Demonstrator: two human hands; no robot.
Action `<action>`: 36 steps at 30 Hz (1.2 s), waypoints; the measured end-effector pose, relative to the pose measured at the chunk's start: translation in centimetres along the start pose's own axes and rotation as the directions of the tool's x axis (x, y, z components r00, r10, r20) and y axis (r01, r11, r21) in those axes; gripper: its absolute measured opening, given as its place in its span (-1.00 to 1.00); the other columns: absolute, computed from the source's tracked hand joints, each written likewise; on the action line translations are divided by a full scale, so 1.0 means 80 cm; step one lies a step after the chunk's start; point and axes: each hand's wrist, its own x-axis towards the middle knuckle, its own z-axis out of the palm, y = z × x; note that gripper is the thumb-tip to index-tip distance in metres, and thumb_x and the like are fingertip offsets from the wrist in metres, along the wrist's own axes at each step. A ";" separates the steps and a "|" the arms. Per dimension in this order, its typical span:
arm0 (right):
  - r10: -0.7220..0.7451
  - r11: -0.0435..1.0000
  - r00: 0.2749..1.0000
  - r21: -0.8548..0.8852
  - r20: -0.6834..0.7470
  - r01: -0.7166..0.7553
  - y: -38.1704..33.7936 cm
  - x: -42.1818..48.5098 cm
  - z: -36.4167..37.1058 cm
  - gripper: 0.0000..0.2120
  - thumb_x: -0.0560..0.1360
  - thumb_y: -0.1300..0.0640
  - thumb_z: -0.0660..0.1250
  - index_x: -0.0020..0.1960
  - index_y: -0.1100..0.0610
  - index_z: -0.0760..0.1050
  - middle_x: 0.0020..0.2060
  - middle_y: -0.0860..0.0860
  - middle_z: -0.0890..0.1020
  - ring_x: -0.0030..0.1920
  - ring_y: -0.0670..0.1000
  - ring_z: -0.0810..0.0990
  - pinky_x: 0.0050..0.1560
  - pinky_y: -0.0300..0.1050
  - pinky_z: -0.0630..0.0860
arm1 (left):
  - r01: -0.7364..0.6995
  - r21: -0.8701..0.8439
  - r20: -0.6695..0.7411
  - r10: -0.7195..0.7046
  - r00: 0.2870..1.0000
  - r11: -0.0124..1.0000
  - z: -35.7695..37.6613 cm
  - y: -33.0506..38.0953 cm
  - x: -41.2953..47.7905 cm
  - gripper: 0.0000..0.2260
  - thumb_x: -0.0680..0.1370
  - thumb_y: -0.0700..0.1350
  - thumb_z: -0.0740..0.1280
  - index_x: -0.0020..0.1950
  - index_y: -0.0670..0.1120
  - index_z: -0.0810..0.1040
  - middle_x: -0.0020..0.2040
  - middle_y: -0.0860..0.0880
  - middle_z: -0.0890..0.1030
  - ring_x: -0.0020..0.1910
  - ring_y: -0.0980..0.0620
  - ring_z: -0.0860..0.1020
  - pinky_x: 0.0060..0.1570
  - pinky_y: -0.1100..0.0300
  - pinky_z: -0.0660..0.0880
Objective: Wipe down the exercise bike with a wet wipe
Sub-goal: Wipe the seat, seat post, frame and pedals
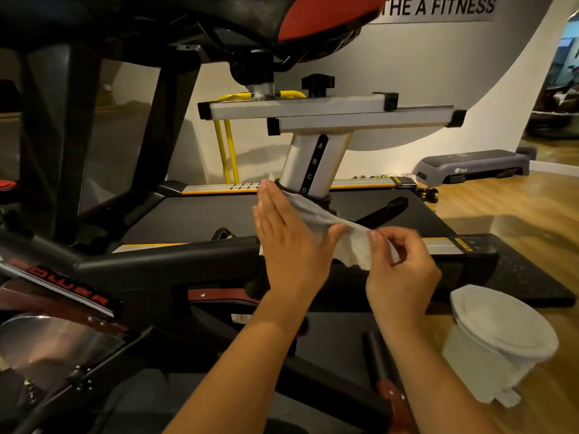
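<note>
The exercise bike fills the left and middle of the view, with its silver seat post [308, 166] marked A to D rising to the red and black saddle [316, 23]. A white wet wipe [319, 219] is stretched from the base of the seat post toward the right. My left hand [288, 245] lies flat with straight fingers against the wipe beside the post. My right hand [404, 264] pinches the wipe's free end between thumb and fingers. The black frame [175, 261] runs below both hands.
A white pedal bin [498, 349] stands on the wooden floor at the lower right. A treadmill deck [203, 214] lies behind the bike. A grey aerobic step [473, 166] sits by the far wall. The shiny flywheel guard [50, 343] is at the lower left.
</note>
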 end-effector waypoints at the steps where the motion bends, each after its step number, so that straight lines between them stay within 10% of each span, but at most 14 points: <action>1: 0.009 1.000 1.000 0.001 0.012 -0.010 0.005 0.000 0.000 -0.96 0.53 0.08 0.36 -0.06 -0.03 0.51 -0.20 -0.23 0.53 -0.13 -0.27 0.54 -0.29 -0.46 0.44 | -0.017 0.083 -0.028 0.020 0.999 0.996 0.009 -0.002 -0.004 0.04 0.45 0.44 0.20 0.57 -0.26 -0.18 0.59 -0.25 -0.08 0.58 -0.19 -0.12 0.54 -0.11 -0.10; 7: 0.041 0.999 0.993 0.029 0.108 -0.044 0.023 0.006 -0.001 -0.95 0.51 0.13 0.39 -0.09 0.00 0.54 -0.23 -0.24 0.56 -0.11 -0.29 0.55 -0.21 -0.42 0.46 | -0.257 0.403 0.032 0.267 0.963 0.878 0.027 -0.048 -0.027 -0.16 0.61 0.26 0.11 0.55 -0.25 -0.28 0.55 -0.33 -0.16 0.54 -0.30 -0.25 0.49 -0.29 -0.14; 17: 0.164 0.957 0.937 0.181 0.308 -0.227 0.012 0.003 -0.024 -0.81 0.48 0.01 0.41 0.07 -0.05 0.52 -0.17 -0.10 0.64 -0.17 -0.06 0.63 -0.20 -0.09 0.62 | -0.256 0.066 -0.070 0.260 0.963 0.964 -0.005 0.003 0.027 -0.33 0.66 0.11 0.04 0.57 -0.26 -0.16 0.59 -0.27 -0.14 0.59 -0.15 -0.09 0.52 -0.17 0.04; 21: 0.140 0.967 0.923 0.153 0.358 -0.206 0.012 0.002 -0.037 -0.81 0.49 0.09 0.40 0.06 -0.12 0.52 -0.18 -0.11 0.64 -0.11 -0.10 0.63 -0.11 -0.02 0.64 | -0.047 -0.328 0.009 0.053 0.999 0.943 -0.030 -0.016 0.038 -0.46 0.68 -0.02 0.09 0.59 -0.06 -0.08 0.48 -0.08 0.29 0.20 0.31 0.37 0.05 0.45 0.46; 24: 0.127 0.972 0.921 0.137 0.369 -0.189 0.009 0.003 -0.042 -0.81 0.49 0.09 0.39 0.04 -0.14 0.50 -0.18 -0.13 0.64 -0.11 -0.11 0.63 -0.12 -0.02 0.64 | 0.104 -0.551 0.144 -0.028 0.989 0.828 -0.036 -0.023 0.061 -0.64 0.66 0.10 0.02 0.35 -0.09 0.22 0.00 0.08 0.43 -0.09 0.14 0.49 -0.08 0.17 0.53; 28: 0.126 0.983 0.910 0.077 0.395 -0.170 0.007 0.003 -0.049 -0.84 0.49 0.05 0.38 0.03 -0.15 0.50 -0.17 -0.21 0.62 -0.11 -0.16 0.62 -0.12 -0.16 0.61 | 0.541 -0.620 0.447 -0.310 0.839 0.569 -0.043 -0.014 0.112 -0.78 0.67 -0.11 0.14 -0.16 -0.11 0.40 -0.21 -0.08 0.41 -0.27 0.05 0.40 -0.30 0.31 0.38; 36: 0.050 0.986 0.904 0.126 0.425 -0.113 -0.030 0.000 -0.020 -0.88 0.50 0.08 0.38 0.03 -0.06 0.55 -0.22 -0.13 0.63 -0.18 -0.08 0.64 -0.20 -0.09 0.63 | 0.587 -0.601 0.507 -0.309 0.804 0.543 -0.057 0.002 0.138 -0.65 0.50 0.15 0.28 0.17 -0.04 0.48 0.00 -0.11 0.58 -0.10 -0.02 0.55 -0.27 0.15 0.47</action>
